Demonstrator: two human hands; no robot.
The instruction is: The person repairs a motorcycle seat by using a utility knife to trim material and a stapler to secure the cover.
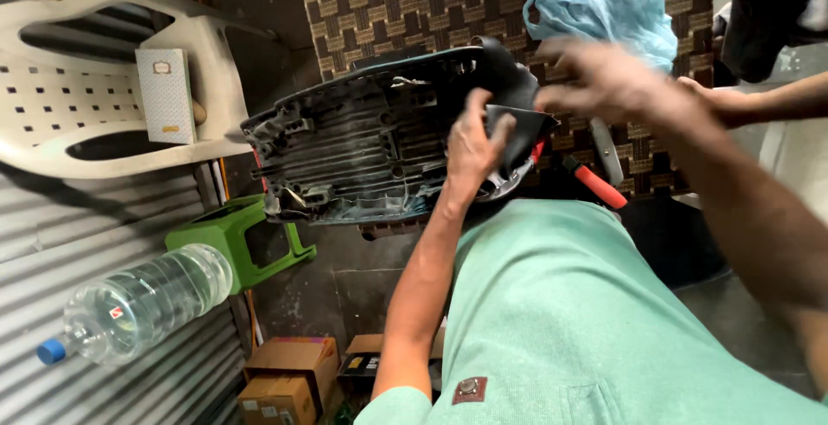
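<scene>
A black plastic seat base lies ribbed underside up across my lap, with a black cover folded over its right end. My left hand presses on that end and pinches a flap of the black cover. My right hand is blurred just right of the cover's edge, fingers stretched toward it; whether it grips anything is unclear. A red-handled tool with a metal part lies under my right wrist. Another person's arm reaches in from the right edge, behind my right hand.
A white plastic chair holding a small box, a green stool and a clear water bottle stand along a corrugated metal shutter. Cardboard boxes sit on the floor. A blue plastic bag rests on a woven mat.
</scene>
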